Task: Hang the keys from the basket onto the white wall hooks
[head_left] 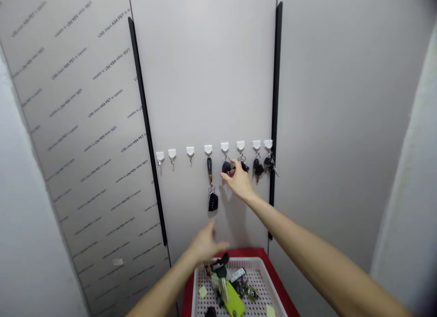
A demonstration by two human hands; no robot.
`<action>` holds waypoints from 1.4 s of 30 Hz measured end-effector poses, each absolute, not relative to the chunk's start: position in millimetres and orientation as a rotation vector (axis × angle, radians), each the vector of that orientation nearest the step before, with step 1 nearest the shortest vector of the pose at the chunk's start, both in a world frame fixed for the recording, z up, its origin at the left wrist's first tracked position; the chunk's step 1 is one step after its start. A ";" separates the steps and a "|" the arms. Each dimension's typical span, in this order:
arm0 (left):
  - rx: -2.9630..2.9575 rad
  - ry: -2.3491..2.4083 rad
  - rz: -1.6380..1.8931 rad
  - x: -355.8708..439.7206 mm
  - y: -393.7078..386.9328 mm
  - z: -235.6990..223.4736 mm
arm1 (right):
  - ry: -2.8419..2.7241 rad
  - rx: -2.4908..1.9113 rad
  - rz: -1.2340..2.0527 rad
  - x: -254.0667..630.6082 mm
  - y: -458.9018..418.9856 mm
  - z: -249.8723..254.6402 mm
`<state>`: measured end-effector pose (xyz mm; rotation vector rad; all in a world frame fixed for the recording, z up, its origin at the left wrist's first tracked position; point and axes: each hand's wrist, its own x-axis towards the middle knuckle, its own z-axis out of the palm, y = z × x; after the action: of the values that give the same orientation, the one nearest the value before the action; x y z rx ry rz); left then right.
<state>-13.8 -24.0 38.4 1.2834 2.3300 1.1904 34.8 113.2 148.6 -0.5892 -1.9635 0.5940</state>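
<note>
Keys (226, 167) hang at the fifth hook (224, 146) from left, right hand (239, 181) pinching them. We count five hooks loaded, three bare. Left hand (205, 245) looks released, fingers spread above the basket (195, 292); we see more keys inside.

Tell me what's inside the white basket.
The white basket holds a lime-green item, a metal key, a round metallic item and pale yellow pieces. Other things are too small or blurred to name; whatever lies beneath the pile is covered.
</note>
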 end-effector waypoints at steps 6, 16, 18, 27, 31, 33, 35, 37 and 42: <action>1.035 2.824 1.650 -35.9 21.6 117.3 | -1.877 -0.507 0.573 36.7 113.0 164.5; 1.302 1.821 2.240 -41.9 13.0 185.1 | -2.248 -0.217 0.546 57.1 115.2 208.9; 1.348 1.769 2.262 -42.0 7.3 199.3 | -2.495 -0.138 0.571 61.5 113.4 184.9; 1.424 2.031 1.593 -8.7 -6.9 148.5 | -2.795 -0.203 0.948 83.3 106.6 35.9; 1.502 2.062 1.158 4.2 -20.1 68.9 | -2.291 -0.389 0.848 98.1 133.9 76.9; 1.507 2.081 0.932 4.3 -20.6 45.4 | -1.984 -0.536 0.678 102.9 151.3 110.2; 1.514 2.139 0.870 2.5 -11.4 43.0 | -1.838 -0.631 0.533 103.1 165.5 136.8; 1.507 2.235 1.036 0.9 8.7 60.5 | -1.860 -0.718 0.435 99.1 173.9 151.6; 1.247 2.469 1.620 5.9 77.9 130.2 | -1.963 -0.835 0.346 86.7 177.9 154.6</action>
<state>5.9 77.9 130.2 1.2466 2.4692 1.6197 86.7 177.9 154.6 -0.8346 -1.9632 0.3463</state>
